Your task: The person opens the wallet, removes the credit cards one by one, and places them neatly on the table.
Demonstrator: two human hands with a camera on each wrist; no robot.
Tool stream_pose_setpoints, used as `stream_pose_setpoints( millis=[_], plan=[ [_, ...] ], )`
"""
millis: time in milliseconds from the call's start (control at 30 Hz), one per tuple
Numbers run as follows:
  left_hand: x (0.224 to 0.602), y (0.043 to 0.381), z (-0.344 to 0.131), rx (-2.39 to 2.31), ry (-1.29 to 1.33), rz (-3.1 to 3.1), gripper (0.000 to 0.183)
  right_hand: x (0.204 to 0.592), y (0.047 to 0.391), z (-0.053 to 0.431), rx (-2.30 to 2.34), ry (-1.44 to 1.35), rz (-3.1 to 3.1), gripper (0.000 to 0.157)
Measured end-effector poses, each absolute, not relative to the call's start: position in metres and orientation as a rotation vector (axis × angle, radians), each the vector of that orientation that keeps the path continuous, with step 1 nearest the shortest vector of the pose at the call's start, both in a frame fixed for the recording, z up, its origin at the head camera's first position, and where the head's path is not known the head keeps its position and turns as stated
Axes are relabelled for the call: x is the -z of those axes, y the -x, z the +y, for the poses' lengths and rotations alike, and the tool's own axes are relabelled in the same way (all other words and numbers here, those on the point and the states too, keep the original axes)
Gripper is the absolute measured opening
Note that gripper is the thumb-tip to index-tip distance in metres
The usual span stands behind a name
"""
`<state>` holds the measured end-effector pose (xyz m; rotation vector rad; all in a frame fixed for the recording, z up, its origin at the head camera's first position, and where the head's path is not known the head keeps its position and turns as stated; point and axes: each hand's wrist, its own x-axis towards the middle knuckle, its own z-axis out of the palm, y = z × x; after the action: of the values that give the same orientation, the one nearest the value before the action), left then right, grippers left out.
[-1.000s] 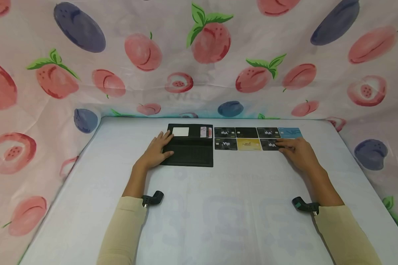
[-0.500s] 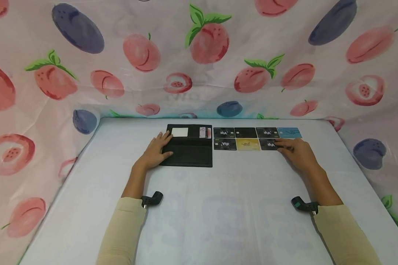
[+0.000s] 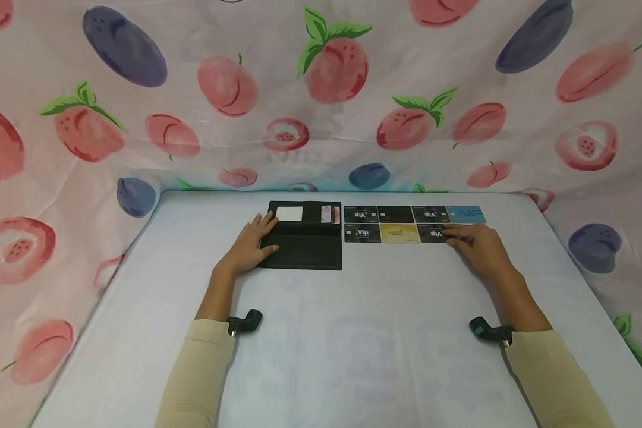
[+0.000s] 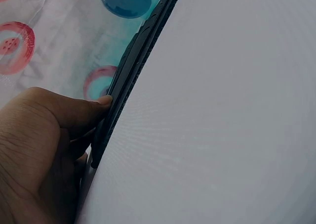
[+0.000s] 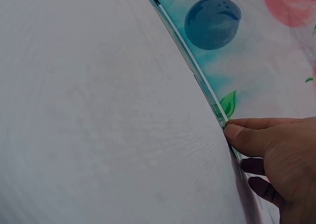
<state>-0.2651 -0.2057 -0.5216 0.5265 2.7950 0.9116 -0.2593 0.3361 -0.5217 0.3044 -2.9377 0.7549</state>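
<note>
A black wallet (image 3: 305,252) lies unfolded on the table, with a white card (image 3: 290,213) showing in its upper half and small cards (image 3: 327,213) at that half's right end. My left hand (image 3: 249,242) rests on the wallet's left edge, fingers spread; in the left wrist view its thumb (image 4: 94,104) lies on the edge. At the right end of the lower card row, my right hand (image 3: 480,246) pinches the right side of a black card (image 3: 431,233) marked "Vip" between thumb and index finger. Its fingertips cover that card's end.
Two rows of cards lie right of the wallet: black cards (image 3: 396,214), a gold card (image 3: 399,233) and a blue card (image 3: 466,214) at the upper right. A fruit-patterned cloth (image 3: 342,137) rises behind the white table (image 3: 353,356).
</note>
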Motion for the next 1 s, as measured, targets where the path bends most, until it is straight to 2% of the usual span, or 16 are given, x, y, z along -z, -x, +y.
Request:
stream_pose_setpoints(
  millis=[733,1000],
  plan=[
    [0.521,0.266,-0.208,-0.919,-0.521,2.793,0.074,0.519,0.259,0.331,-0.93,-0.229,-2.87,0.026],
    [0.524,0.266,-0.206,-0.917,-0.523,2.797,0.074,0.517,0.255,0.31,-1.037,-0.295,-2.829,0.028]
  ],
)
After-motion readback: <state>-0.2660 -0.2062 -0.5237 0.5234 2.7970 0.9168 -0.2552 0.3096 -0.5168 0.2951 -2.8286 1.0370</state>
